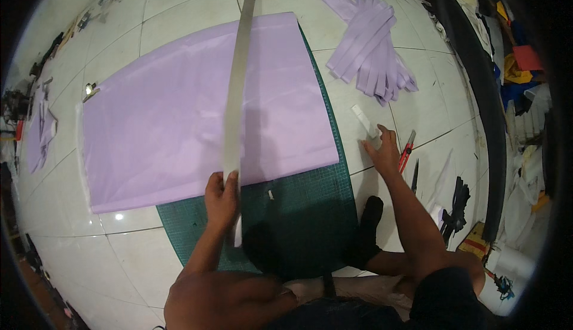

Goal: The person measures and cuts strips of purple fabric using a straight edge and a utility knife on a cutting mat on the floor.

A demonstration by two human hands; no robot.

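A long metal straightedge (240,79) runs away from me over a sheet of lilac fabric (161,121). My left hand (221,201) grips its near end, thumb on top and fingers along the side. The fabric lies flat, partly on a green cutting mat (286,222) and partly on the tiles. To the right, my right hand (385,151) is over the floor with thumb and forefinger apart. Its fingertips are at the near end of a short white ruler-like strip (363,119); I cannot tell if they touch it. A red utility knife (407,153) lies just right of that hand.
Several lilac fabric strips (370,43) lie heaped at the far right. A black pointed tool (415,176) lies below the knife. A long dark roll (486,109) borders the right side, with mixed items beyond. My foot (367,228) rests at the mat's right edge.
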